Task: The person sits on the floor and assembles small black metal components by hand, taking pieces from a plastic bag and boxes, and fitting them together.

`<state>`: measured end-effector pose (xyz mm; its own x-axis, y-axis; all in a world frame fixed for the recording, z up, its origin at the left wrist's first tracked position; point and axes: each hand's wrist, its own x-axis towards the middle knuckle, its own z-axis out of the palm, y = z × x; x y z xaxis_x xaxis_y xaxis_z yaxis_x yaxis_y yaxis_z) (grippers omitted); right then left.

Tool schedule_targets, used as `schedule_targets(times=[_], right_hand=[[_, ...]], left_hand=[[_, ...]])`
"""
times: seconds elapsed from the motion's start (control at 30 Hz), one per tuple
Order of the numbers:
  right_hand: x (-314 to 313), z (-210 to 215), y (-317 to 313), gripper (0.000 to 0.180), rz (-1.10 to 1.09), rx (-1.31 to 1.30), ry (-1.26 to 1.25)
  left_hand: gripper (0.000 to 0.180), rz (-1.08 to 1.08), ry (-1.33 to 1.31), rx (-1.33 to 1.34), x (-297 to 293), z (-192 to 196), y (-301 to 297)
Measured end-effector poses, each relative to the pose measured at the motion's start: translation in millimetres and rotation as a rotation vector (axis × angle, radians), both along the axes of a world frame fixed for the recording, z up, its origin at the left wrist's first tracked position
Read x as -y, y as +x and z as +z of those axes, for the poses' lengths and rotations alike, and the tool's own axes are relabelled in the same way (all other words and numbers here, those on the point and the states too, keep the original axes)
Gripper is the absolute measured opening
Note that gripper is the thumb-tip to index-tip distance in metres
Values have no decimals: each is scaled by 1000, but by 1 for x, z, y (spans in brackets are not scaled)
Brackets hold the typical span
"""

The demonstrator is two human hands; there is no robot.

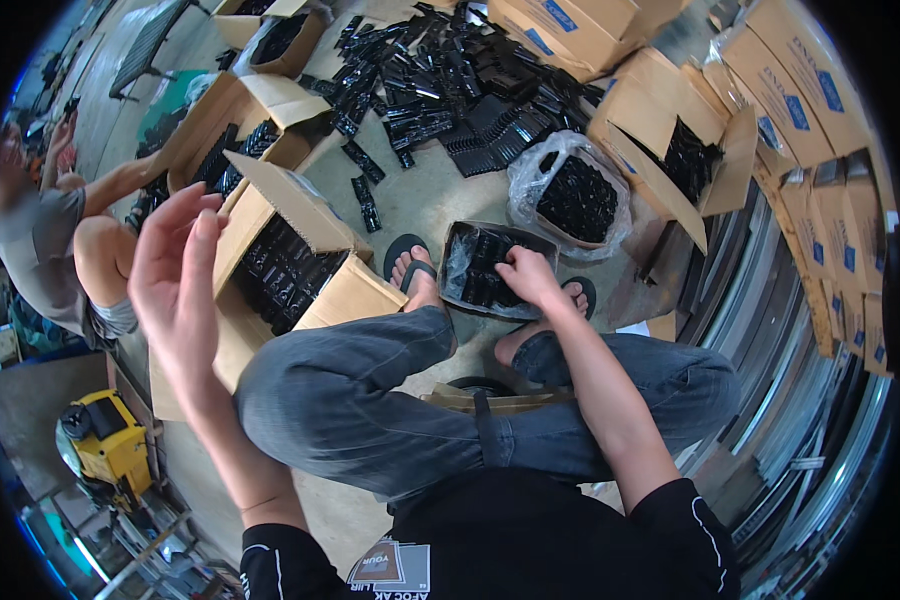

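My left hand (178, 285) is raised beside my left knee, above the flap of an open cardboard box (355, 295). Its fingers are loosely bent and apart, with nothing between them. That box holds rows of glossy black plastic parts (285, 275). Down between my feet, my right hand (530, 277) reaches into a small carton (510, 308) lined with clear plastic. Thumb and fingers pinch at a black plastic part (490, 250) lying among others in this carton; the fingertips are partly hidden.
A heap of loose black parts (420, 90) covers the floor ahead. Right of it are a plastic-lined tub (580, 200), an open box (660, 140) and stacked cartons (795, 85). Long metal bars (770, 330) lie at right. Another person (45, 245) sits at left, near a yellow machine (110, 435).
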<state>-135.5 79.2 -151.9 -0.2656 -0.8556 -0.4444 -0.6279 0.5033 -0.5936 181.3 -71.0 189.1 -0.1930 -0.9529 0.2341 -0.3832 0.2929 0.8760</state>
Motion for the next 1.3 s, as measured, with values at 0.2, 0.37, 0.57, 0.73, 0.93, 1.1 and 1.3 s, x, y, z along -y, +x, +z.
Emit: schedule_targets(times=[0.2,0.37,0.57,0.73,0.93,1.1,1.3], right_hand=[[11,14,65,77,-296,-60,188],[22,6,85,62,-388,-18,180],[19,10,77,57,-315,12,213],[19,-3,70,40,-334,58,161],[11,-16,46,33,-382,431,-51],[18,76,22,19,-347,1098,-28],[4,109,41,28,-430,1133,-292]], left_hand=[[42,-205,-91,430,-39,34,-50],[38,-205,251,231,-70,-68,-99],[34,-289,493,303,-102,-202,-118],[40,-268,433,391,-92,-227,-118],[42,-135,489,341,-90,-253,-114],[51,13,1143,-323,-99,-259,-149],[27,-85,873,-749,-105,-257,-170]])
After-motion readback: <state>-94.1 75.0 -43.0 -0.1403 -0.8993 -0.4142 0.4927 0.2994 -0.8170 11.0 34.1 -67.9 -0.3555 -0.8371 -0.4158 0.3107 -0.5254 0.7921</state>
